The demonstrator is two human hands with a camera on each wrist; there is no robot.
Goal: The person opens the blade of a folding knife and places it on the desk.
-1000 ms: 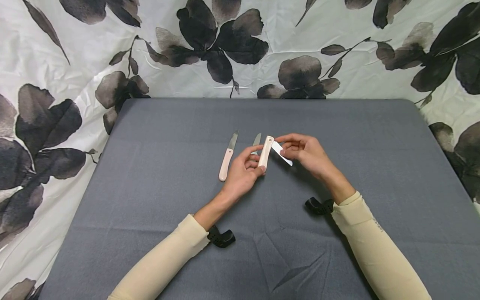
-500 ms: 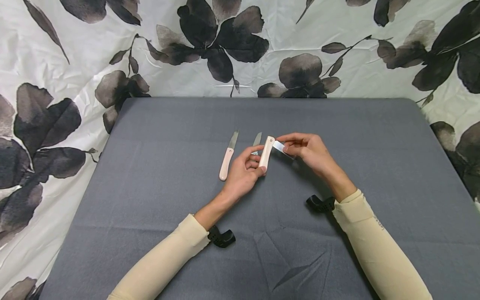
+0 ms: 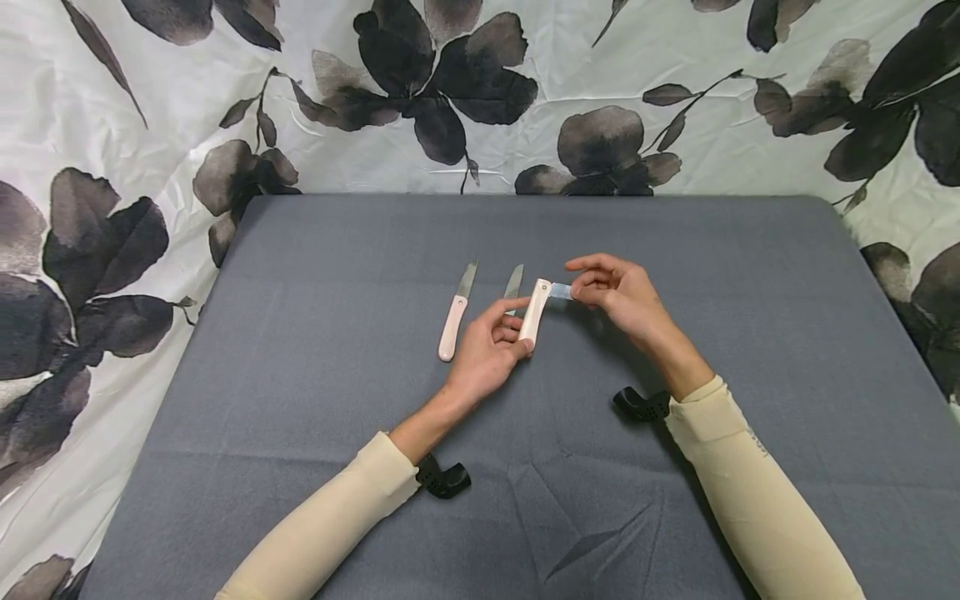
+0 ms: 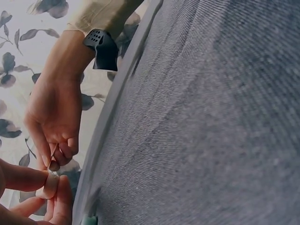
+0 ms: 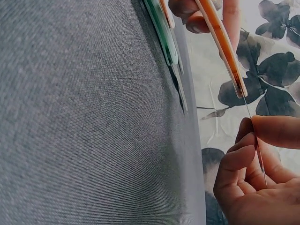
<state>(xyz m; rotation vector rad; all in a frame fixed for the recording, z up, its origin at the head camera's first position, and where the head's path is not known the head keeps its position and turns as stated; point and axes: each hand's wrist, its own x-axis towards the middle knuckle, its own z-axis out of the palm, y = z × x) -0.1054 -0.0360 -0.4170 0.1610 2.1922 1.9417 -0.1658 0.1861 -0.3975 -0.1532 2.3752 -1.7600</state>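
In the head view, my left hand [image 3: 483, 350] grips the pale pink handle of a folding knife [image 3: 535, 312] between thumb and fingers. My right hand [image 3: 618, 296] pinches the knife's blade [image 3: 561, 291], which stands out sideways from the handle's upper end. Seen from the right wrist, the handle's orange inner side [image 5: 219, 35] faces the camera and the thin blade runs into the right palm. Left of the hands lies a second pink-handled knife [image 3: 453, 325], blade extended. Another knife's blade [image 3: 514, 281] shows beyond my left fingers, which cover its handle.
Grey cloth [image 3: 300, 367] covers the table, with creases near the front. In the right wrist view, the partly hidden knife shows a green handle [image 5: 164, 40]. A floral sheet [image 3: 495, 158] hangs behind the table. Each wrist wears a black camera mount [image 3: 641, 406].
The blade has swung up and outward, from slanting down beside the handle to pointing nearly straight right. My right hand has risen slightly with it, and its index finger has lifted off the knife.
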